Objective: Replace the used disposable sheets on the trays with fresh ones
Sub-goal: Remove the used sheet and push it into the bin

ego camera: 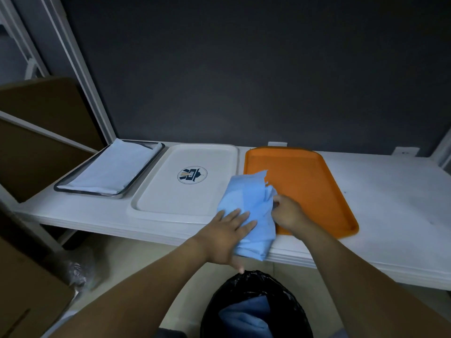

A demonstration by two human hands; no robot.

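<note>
Three trays lie side by side on a white shelf. The metal tray (73, 189) on the left carries a pale blue sheet (114, 167). The white tray (151, 206) in the middle, with a round logo, is bare, and so is the orange tray (305, 181) on the right. A crumpled blue sheet (249, 198) hangs over the shelf's front edge between the white and orange trays. My left hand (227, 235) lies flat on it with straight fingers, thumb below. My right hand (289, 212) pinches its right side.
A bin lined with a black bag (253, 284) stands below the shelf edge, with a blue sheet (246, 315) inside. Cardboard boxes (26, 276) and a plastic bag (78, 269) sit at the lower left. The white shelf (390, 203) stretches to the right. A dark wall stands behind.
</note>
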